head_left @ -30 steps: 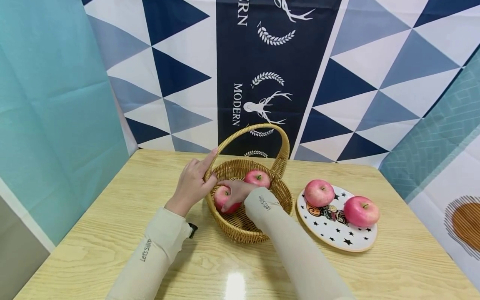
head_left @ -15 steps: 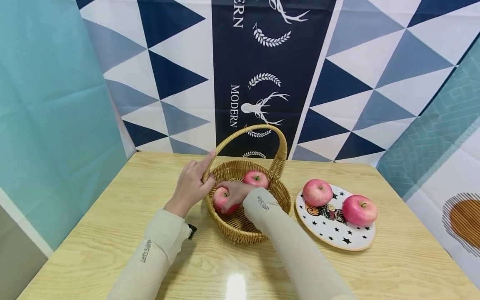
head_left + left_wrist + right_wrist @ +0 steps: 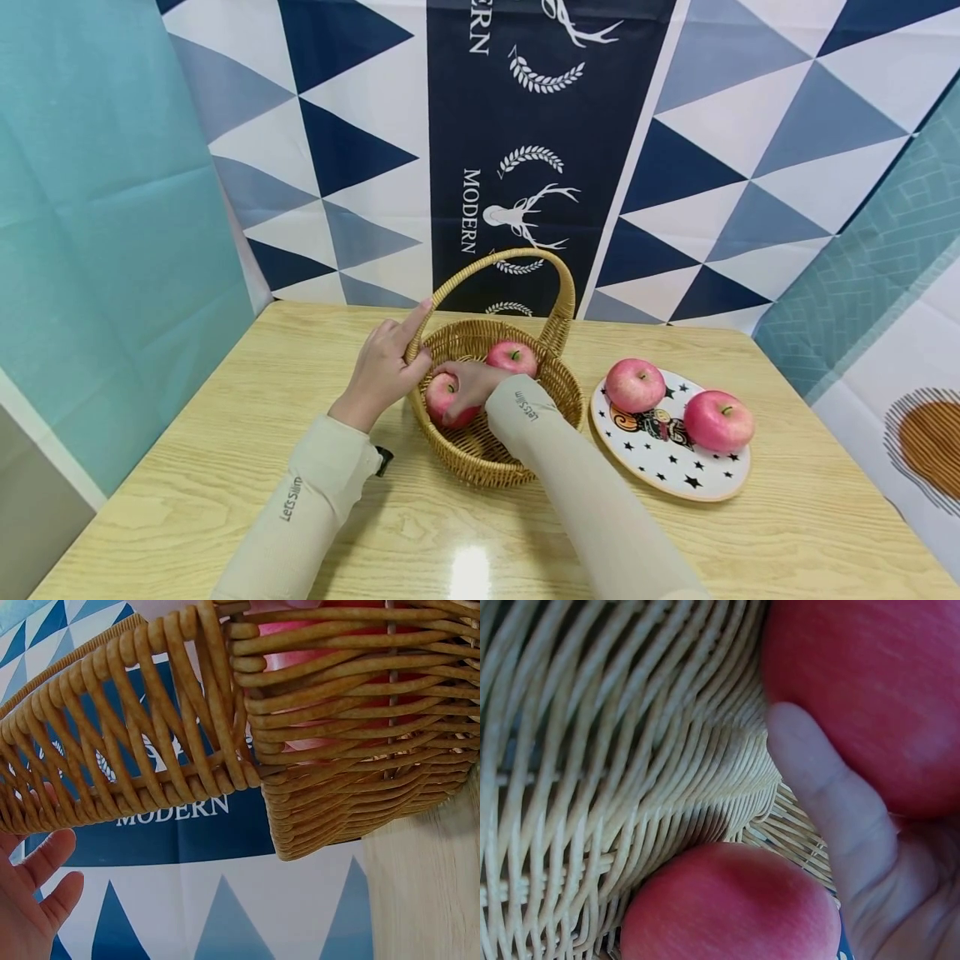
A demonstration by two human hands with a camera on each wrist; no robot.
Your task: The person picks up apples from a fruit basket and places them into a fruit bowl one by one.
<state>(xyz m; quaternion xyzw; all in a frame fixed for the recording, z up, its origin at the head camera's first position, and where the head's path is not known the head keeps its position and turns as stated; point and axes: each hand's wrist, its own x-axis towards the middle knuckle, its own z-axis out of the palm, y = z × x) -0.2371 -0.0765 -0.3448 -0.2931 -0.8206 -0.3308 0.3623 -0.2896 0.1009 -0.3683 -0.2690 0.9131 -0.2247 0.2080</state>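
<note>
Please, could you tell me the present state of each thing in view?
Basket: upright on table
Handle: raised, held
Nearer basket apple: gripped
Farther basket apple: not gripped
Plate: lying on table
Left plate apple: untouched
Right plate apple: untouched
Left hand: holding handle
Right hand: gripping nearer basket apple

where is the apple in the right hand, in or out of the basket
In: the apple is within the round wall of the basket, the right hand gripping it.
</note>
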